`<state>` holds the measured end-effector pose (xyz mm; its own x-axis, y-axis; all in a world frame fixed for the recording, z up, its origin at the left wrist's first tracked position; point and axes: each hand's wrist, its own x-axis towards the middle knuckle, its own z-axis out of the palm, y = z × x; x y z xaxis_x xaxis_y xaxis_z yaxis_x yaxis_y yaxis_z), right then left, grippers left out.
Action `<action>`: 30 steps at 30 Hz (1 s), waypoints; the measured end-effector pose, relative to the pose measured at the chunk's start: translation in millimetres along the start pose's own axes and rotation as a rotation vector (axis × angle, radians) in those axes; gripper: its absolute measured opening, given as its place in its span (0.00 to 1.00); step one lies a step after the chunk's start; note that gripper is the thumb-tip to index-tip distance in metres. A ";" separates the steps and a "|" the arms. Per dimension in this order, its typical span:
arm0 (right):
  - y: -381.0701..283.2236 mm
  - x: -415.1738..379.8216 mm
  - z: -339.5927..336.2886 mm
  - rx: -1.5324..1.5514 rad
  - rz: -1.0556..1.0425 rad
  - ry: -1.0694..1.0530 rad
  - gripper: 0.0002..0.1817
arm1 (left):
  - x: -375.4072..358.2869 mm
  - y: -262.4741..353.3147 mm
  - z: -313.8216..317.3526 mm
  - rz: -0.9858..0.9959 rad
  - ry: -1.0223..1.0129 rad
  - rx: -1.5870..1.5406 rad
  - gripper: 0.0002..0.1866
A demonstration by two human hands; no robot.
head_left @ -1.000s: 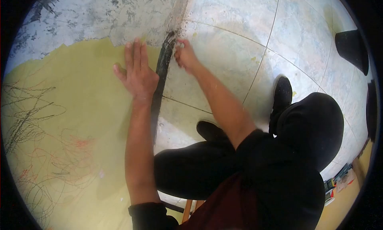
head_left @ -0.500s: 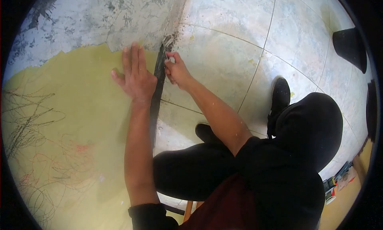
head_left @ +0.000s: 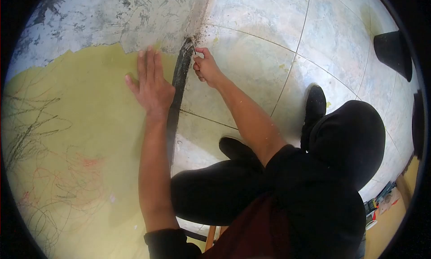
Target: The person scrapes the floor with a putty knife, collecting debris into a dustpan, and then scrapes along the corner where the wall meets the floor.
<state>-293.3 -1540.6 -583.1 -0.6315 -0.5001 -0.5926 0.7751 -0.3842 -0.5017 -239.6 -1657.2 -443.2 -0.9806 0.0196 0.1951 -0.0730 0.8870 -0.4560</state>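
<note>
Right hand (head_left: 207, 70) clenched around a thin tool (head_left: 194, 48), mostly hidden, shape unclear.

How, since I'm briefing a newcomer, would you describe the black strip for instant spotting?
Find the yellow-green wall beside the pale tiled floor. Between them, by the left hand, runs the black strip. Unlike both neighbours, it's narrow and dark.
</note>
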 end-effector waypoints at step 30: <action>9.0 27.7 -12.0 -0.155 -0.054 0.123 0.20 | -3.9 -1.7 -5.9 0.005 -0.043 -0.044 0.33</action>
<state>-304.1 -1548.6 -611.6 -0.6772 -0.3796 -0.6303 0.7334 -0.2786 -0.6201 -234.6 -1656.0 -438.0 -0.9879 0.0050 0.1548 -0.0608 0.9065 -0.4178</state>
